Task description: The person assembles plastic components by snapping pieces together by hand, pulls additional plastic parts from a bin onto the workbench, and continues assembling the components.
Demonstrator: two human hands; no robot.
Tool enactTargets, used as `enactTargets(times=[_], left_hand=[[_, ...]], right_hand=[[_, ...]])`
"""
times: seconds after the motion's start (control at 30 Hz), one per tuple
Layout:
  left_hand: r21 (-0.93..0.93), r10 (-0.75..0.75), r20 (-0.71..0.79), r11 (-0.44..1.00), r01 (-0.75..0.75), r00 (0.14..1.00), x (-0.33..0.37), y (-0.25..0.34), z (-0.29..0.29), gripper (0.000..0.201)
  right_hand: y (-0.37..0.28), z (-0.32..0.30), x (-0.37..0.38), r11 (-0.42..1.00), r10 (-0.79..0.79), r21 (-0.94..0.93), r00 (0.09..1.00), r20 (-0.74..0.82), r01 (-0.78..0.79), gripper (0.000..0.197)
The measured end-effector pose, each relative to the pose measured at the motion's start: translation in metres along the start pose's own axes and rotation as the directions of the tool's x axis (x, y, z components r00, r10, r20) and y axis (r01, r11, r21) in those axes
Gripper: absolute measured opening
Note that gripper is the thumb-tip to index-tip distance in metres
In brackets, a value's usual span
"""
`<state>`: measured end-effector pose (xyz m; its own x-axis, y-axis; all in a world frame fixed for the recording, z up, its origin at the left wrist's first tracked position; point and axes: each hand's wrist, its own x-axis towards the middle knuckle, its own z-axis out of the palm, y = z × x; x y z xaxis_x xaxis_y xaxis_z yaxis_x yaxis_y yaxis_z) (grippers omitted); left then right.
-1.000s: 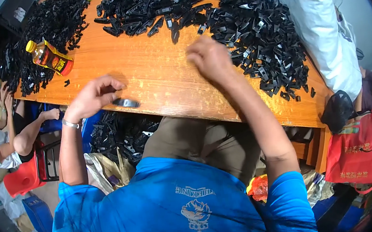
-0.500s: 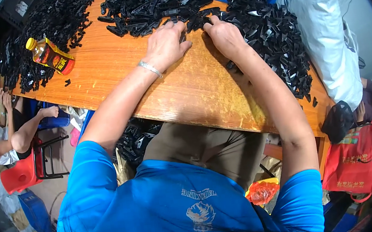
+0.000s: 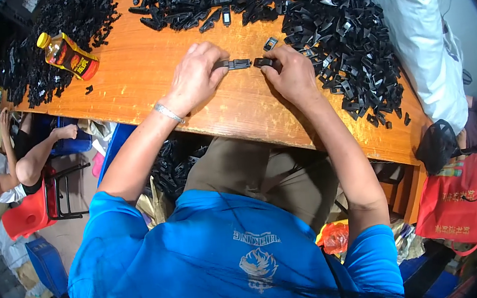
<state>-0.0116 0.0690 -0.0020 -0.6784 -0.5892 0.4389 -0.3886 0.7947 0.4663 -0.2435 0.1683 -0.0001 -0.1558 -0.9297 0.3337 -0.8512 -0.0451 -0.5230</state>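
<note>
Left grip [image 3: 195, 76] palm-down around black strip [image 3: 238, 64]; right grip [image 3: 293, 73], angled inward, around black piece [image 3: 262, 62]

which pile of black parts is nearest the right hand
The right-side pile, between the right hand and white sack; the top pile sits farther off, the left pile by the drink bottle.

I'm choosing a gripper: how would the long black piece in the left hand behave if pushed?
The black piece looks stiff, sticking straight out of the left hand without sagging. Its slim body suggests it's light; its straight edges suggest sliding rather than rolling.
</note>
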Motion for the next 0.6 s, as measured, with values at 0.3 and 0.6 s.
enactTargets(times=[0.3,0.6], left_hand=[[0.030,-0.059,-0.009,0.998,0.059,0.998,-0.008,-0.010,0.000,0.020],[0.001,-0.054,-0.033,0.999,0.054,0.998,-0.008,-0.011,0.001,0.019]], right_hand=[[-0.016,-0.005,0.014,0.999,-0.021,-0.044,0.996,0.092,0.025,0.022],[-0.013,0.015,0.020,0.958,-0.061,0.281,0.998,0.004,0.058,0.024]])
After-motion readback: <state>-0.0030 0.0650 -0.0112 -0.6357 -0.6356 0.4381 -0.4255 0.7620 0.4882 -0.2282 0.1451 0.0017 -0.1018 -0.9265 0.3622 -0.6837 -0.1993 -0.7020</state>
